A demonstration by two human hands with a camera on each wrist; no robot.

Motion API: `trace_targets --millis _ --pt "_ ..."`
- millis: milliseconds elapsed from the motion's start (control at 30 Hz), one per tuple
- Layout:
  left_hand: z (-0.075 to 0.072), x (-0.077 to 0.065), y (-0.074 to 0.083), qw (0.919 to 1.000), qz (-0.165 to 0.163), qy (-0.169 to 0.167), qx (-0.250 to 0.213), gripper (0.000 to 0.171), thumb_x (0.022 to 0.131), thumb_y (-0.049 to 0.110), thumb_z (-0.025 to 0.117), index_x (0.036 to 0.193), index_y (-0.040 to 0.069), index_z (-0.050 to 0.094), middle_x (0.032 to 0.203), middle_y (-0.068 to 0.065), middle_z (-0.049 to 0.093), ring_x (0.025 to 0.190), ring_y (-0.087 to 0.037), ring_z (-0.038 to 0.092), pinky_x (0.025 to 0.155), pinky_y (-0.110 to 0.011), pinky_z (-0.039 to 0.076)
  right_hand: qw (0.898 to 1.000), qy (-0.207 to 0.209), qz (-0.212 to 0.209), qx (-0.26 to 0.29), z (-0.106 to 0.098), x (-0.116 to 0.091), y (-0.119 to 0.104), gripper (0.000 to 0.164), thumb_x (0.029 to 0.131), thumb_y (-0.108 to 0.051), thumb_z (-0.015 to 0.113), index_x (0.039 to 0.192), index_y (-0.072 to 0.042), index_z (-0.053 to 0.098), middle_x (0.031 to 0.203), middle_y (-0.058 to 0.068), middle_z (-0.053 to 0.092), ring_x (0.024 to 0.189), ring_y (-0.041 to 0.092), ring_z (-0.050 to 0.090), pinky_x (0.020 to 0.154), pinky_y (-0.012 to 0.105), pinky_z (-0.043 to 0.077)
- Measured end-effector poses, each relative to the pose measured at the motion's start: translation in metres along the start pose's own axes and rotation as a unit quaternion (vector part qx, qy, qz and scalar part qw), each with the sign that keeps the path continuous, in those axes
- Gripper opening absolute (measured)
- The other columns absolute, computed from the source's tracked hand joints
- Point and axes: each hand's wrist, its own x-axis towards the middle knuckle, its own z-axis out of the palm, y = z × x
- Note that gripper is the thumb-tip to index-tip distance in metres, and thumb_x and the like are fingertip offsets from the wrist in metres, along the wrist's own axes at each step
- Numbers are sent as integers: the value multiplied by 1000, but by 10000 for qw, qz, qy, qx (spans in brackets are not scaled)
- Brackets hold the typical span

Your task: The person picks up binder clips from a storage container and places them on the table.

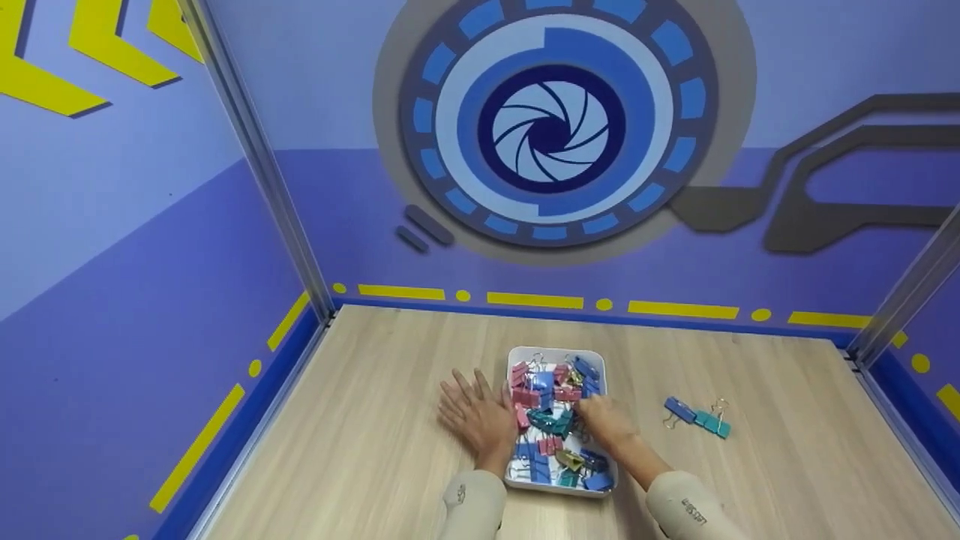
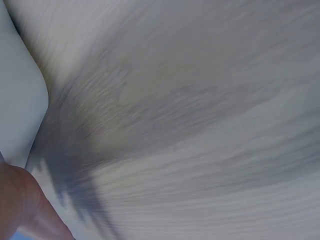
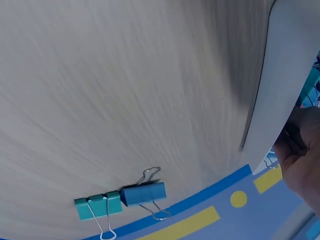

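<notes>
A white rectangular tray (image 1: 555, 490) holds many binder clips in pink, blue, green and gold, jumbled together. My left hand (image 1: 478, 420) lies at the tray's left side with its fingers spread and straight; its thumb side is by the rim. In the left wrist view only part of this hand (image 2: 35, 210) shows, below the tray's pale wall (image 2: 22, 95). Over the tray's right rim reaches my right hand (image 1: 609, 426), its fingers bent down among the clips near a pink binder clip (image 1: 568, 394). Its fingertips are hidden, so whatever they touch or pinch is not visible.
On the wooden table (image 1: 375, 420), right of the tray, a blue binder clip (image 1: 680, 409) and a green binder clip (image 1: 712, 424) lie end to end. Printed blue-purple panels (image 1: 337, 225) with metal corner posts (image 1: 259, 157) stand at the back and sides.
</notes>
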Motion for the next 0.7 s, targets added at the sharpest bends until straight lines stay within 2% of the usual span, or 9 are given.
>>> trace_targets --millis 200,400,500,600,700 --pt "0 -2 2 10000 -63 -54 -13 65 99 56 52 154 21 47 169 -15 28 155 -49 21 121 -72 19 9988 74 276 402 2 -3 -3 22 77 15 68 70 -6 66 65 11 66 59 20 54 53 43 52" --pt "0 -2 2 9998 -91 -177 96 65 100 55 51 155 21 46 169 -17 26 155 -51 19 122 -71 18 9985 70 427 339 -3 -4 -7 20 81 13 69 74 -6 70 68 13 69 60 23 62 53 43 56" --pt "1 -1 3 9997 -82 -175 124 64 101 55 50 155 20 46 169 -18 27 154 -51 20 122 -71 19 9975 112 536 448 -11 -3 -7 19 84 13 67 80 -4 75 76 17 73 67 30 70 58 46 60" --pt "2 -1 3 9997 -65 -154 149 64 101 55 49 154 19 47 168 -19 28 154 -52 20 122 -71 20 9943 39 657 842 -22 -1 -6 27 84 16 64 92 -4 80 89 19 78 79 35 75 68 48 63" --pt "2 0 2 9997 -58 -180 159 64 101 55 49 154 19 48 168 -20 28 154 -52 21 122 -71 20 9924 5 712 1008 -33 1 -3 36 82 20 63 100 -5 81 96 18 79 85 36 76 73 48 63"
